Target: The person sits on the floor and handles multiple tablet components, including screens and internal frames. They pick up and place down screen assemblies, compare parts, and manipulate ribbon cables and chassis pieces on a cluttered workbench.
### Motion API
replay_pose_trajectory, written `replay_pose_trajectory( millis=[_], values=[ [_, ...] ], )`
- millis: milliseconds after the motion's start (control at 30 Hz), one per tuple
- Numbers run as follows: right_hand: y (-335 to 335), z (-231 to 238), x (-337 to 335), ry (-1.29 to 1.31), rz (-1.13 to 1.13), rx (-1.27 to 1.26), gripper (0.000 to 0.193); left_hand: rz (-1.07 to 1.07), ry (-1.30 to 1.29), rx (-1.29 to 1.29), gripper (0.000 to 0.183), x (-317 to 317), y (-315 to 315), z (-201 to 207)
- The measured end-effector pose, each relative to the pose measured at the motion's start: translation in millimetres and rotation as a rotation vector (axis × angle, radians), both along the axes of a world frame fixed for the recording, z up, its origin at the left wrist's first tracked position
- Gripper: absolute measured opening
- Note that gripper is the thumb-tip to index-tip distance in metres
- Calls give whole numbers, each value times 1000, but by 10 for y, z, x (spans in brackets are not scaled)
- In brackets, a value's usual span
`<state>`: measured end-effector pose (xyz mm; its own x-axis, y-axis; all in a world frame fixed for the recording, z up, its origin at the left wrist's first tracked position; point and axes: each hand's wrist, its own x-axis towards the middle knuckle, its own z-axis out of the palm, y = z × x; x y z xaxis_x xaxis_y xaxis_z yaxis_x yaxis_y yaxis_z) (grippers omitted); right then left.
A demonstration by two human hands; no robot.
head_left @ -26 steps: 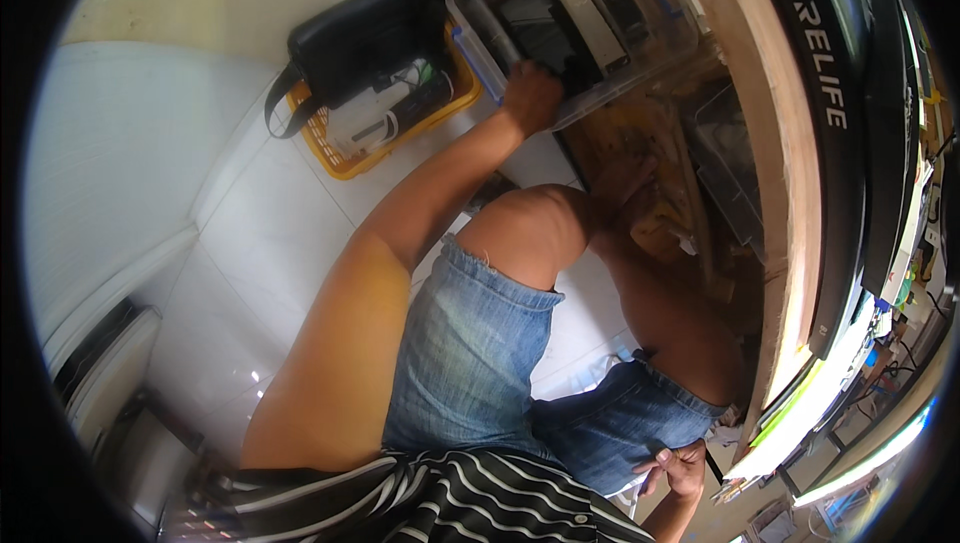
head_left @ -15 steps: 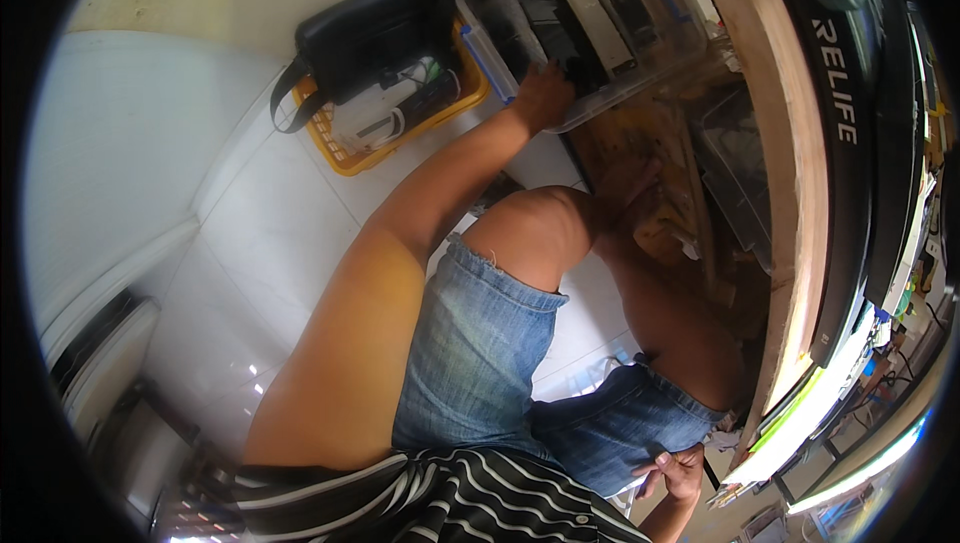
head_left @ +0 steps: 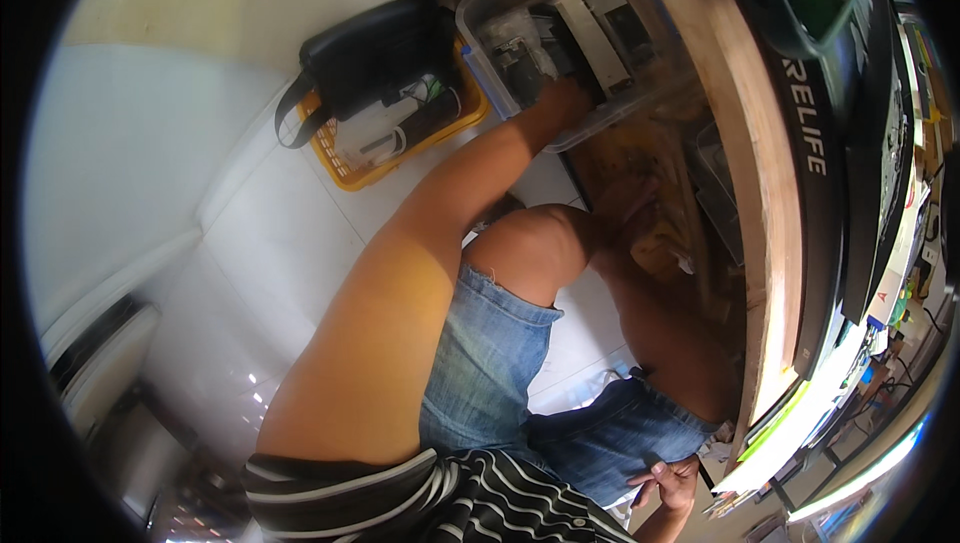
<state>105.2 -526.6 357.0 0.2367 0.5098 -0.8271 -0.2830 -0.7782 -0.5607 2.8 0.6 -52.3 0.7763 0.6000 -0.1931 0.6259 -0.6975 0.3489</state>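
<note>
The left hand (head_left: 565,105) reaches over the near rim into the clear box (head_left: 612,127), near a pale slab (head_left: 592,41); fingers hidden, grip cannot be determined. The box stands beside the yellow basket (head_left: 349,179). The right hand (head_left: 673,483) rests, released, against the denim shorts (head_left: 610,438)

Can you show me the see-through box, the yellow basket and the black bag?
See-through box (head_left: 612,119): head view, on its clear near wall.
Yellow basket (head_left: 355,180): head view, on its rim, by the near corner.
Black bag (head_left: 378,49): head view, on the middle of its body.
</note>
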Motion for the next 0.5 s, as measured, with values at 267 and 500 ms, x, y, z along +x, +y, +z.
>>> replay_pose_trajectory(
  millis=[267,500],
  values=[
    [310,142,-160,-108,216,-226,48,61,-689,-208,33,-418,-224,-3],
    [372,226,-300,-113,96,-310,55,449,-762,-783,36,-1537,-517,568]
  ],
)
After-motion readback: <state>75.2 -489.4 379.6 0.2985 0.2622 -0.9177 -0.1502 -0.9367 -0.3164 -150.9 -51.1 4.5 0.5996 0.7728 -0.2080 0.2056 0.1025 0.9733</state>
